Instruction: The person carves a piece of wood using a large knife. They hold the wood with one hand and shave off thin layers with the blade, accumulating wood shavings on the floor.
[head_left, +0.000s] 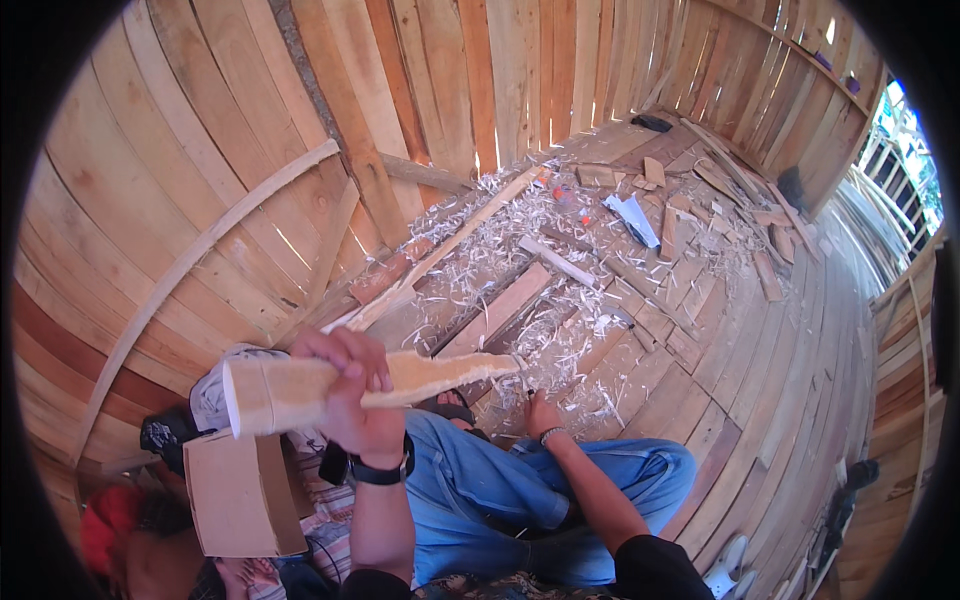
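Observation:
My left hand [352, 385], with a dark watch on its wrist, is wrapped round a tan strip [285, 393] held up in front of me. The strip is broad with a white edge at its left end, and narrows to a ragged, torn-looking tip on the right; I cannot tell its material. Low above the floor, beyond my bent knees, my right hand [543, 412] wears a bracelet. Its fingers look closed on something small and dark that I cannot make out. The strip's narrow tip is just above that hand. A sandalled foot [455, 404] shows under the strip.
Pale wood shavings [540, 215] litter the plank floor [745, 400]. A long wooden strip [450, 245], a short board [497, 310] and several offcuts lie among them. At my left are a cardboard box [235, 495] and another person [150, 555]. Plank walls [240, 130] surround the space.

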